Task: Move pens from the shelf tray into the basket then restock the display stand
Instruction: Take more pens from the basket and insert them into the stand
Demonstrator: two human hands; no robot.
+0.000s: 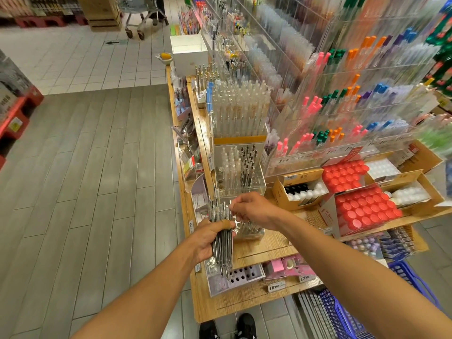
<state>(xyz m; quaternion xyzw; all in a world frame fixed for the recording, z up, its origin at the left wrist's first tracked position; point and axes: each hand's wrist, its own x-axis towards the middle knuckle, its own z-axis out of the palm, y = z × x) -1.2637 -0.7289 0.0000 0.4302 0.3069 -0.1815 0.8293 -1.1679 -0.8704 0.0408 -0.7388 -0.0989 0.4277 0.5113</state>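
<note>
Clear-barrelled pens (222, 243), bundled in our left hand (208, 238), fingers wrapped round them as supply; right hand (254, 210) fingertips pinch one, likely for the clear acrylic display stand (241, 177).

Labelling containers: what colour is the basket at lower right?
Blue, an open plastic lattice basket; seen in the head view, the only one.

A shop is shown, more exactly the stationery section of a larger store. Many pens (241, 111) are displayed by colour in clear acrylic racks (342, 99) on a wooden shelf (266, 245), and small price labels (277, 287) are fixed along the shelf edges. A blue shopping basket (342, 314) is seen at the lower right, and a metal trolley (144, 18) and stacked goods on red pallets (17, 113) are visible across the tiled floor (85, 62).
</note>
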